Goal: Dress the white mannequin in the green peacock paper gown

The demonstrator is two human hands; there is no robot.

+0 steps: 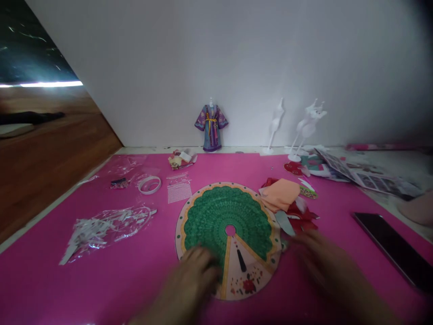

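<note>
A big, plain wall [152, 67] stands up at the back of the table [402, 164]. It looks pale gray, and it gets darker toward the table's right end. The table is white, with a bright pink mat [118, 284] over most of it. Left of the table is a brown wood floor [61, 158]. Past that floor, farther from the table, a bright strip of light [50, 84] shines under a dark, shiny patch [37, 52].

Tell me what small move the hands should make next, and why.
Perhaps steady the round green piece with the left hand: that hand is over its near-left edge, while the right hand, blurred, is off to its right.
</note>
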